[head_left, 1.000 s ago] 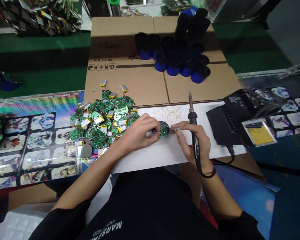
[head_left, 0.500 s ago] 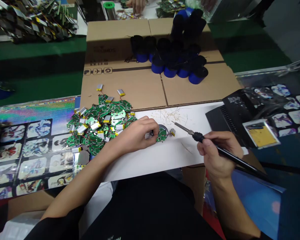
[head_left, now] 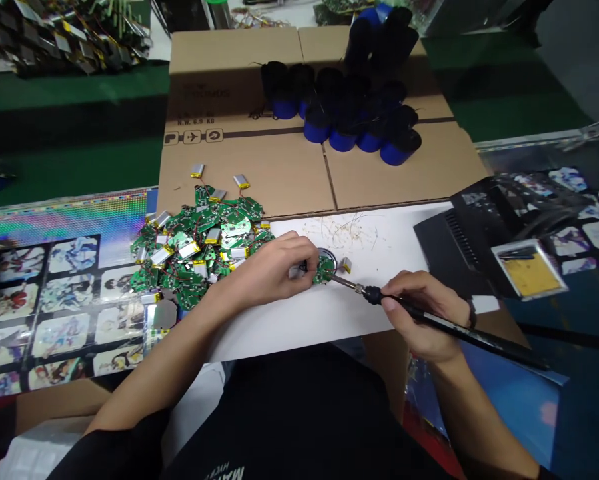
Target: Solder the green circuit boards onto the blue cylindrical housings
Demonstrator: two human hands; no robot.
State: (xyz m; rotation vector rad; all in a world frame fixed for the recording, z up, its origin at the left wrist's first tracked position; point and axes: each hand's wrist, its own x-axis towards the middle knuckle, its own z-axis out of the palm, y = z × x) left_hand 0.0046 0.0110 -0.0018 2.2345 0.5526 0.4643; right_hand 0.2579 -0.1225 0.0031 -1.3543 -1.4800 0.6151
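Wears a black shirt [head_left: 299, 413] at six o'clock. Grips a soldering iron [head_left: 454, 327] in the right hand [head_left: 424, 333], with fingers wrapped about the handle, at four o'clock from the green circuit board [head_left: 324, 269]. Aims the tip at the board's right edge; cannot tell contact from mere nearness. Rests the left hand [head_left: 286, 267] at the board's nine o'clock side, with fingers curled and narrow; cannot tell a firm hold. Has a dark round rim [head_left: 335, 257] curving along the board's far side, and a silver battery [head_left: 346, 265] just beside at three o'clock. Has heaped boards and batteries [head_left: 199, 247] at ten o'clock, loose wire strands [head_left: 349, 230] at one, a black soldering station [head_left: 444, 247] at three. Farther, has cardboard [head_left: 249, 173] at twelve, bearing blue-and-black cylinders [head_left: 398, 153] toward one.
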